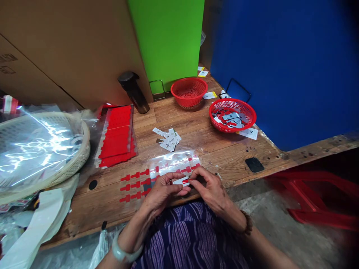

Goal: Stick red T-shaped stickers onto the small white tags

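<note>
My left hand (168, 188) is closed around a small white flat strip (178, 182), holding it level near the table's front edge. At the right end of that strip, my right hand (209, 188) pinches with thumb and forefinger at a small red sticker (185, 181), which lies against the strip. Just beyond and left of my hands is a clear sheet (157, 163) carrying rows of red T-shaped stickers (136, 184), partly covered by my left hand. Farther back lies a loose pile of similar white and grey flat strips (169, 139).
A red basket (233, 129) holds mixed strips; another red basket (189, 98) stands behind. Red sticker sheets (116, 130) and a dark bottle (136, 93) are left of centre. A large white basket (84, 145) with plastic film is far left. A black pad (254, 164) lies right.
</note>
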Tool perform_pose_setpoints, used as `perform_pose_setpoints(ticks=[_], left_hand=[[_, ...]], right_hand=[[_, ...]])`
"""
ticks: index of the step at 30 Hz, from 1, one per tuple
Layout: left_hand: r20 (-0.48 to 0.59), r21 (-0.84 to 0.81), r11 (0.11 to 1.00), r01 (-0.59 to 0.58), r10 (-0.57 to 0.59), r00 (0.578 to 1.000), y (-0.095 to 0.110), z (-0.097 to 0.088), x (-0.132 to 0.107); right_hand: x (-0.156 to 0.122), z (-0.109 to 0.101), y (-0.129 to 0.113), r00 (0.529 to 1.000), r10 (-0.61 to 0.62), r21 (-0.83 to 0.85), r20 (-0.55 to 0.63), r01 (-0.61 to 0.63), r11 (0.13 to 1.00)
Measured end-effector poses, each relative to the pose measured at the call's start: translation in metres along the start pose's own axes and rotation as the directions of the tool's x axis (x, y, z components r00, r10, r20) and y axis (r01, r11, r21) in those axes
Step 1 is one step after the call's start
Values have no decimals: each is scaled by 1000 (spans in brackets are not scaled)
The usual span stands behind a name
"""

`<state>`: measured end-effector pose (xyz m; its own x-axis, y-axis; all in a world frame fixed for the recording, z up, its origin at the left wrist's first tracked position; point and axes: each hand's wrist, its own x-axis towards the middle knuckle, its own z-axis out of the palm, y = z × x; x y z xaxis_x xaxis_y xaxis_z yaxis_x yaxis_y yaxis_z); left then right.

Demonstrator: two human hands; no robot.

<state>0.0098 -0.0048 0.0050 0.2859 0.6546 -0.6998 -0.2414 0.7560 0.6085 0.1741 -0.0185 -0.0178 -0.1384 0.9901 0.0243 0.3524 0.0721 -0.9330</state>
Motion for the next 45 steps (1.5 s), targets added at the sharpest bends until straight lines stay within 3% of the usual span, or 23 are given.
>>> perform_pose_setpoints(ticks=[28, 39, 45], left_hand=[[20, -13, 1000, -7, 7, 1000, -1, 0, 3], [-58, 74, 988, -136, 140, 988, -10, 0, 11], [-115, 167, 948, -270, 291, 950, -12, -1, 13]], right_hand=[[0, 0, 0, 1000, 14, -9, -7, -14, 1000], [1, 7, 2, 1000, 15, 22, -22, -15, 1000], [-1, 14, -3, 995, 21, 49, -96, -16, 999]])
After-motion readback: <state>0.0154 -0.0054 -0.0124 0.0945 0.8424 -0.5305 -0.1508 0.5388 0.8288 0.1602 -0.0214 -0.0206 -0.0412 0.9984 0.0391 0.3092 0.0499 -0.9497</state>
